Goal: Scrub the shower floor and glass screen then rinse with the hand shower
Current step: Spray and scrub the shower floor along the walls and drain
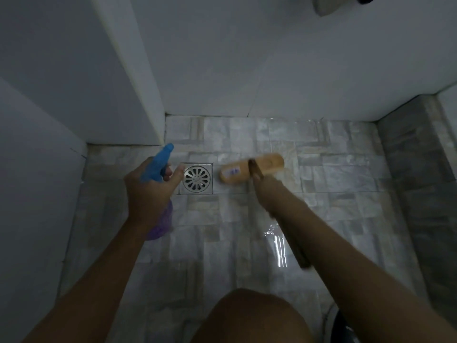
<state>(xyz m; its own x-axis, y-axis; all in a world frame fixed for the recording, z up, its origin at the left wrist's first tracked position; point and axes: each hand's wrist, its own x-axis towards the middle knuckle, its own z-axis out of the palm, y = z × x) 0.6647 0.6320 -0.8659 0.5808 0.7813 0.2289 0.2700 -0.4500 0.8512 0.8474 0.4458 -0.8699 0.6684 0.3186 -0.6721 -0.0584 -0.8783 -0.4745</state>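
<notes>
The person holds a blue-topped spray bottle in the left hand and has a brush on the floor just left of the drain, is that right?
Nearly. The head view shows the brush on the floor just right of the drain, not left. The left hand does hold the blue-topped spray bottle.

White walls [247, 58] at 12 and 9 o'clock, dim light — the grey tiled floor [333, 169] shines wet, square metal drain [197, 179] near centre.
</notes>
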